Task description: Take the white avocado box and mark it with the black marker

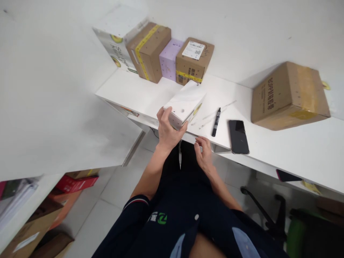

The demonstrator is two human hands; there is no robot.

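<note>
My left hand [170, 130] is wrapped round the near end of a white box [186, 100] with an avocado picture on its side. The thumb and fingers press on opposite sides of the box, which is tilted over the white desk. My right hand [203, 152] is at the desk's front edge, fingers loosely bent and apart, with nothing in it. A black marker [216, 122] and a dark phone [238, 137] lie on the desktop to the right of the box.
Along the wall stand a large avocado-print box [118, 46], a taped brown carton [150, 50], a lilac box [169, 61] and a labelled carton [193, 59]. Another brown carton [287, 96] sits at the right of the white desk [295, 154]. A chair [303, 229] stands lower right.
</note>
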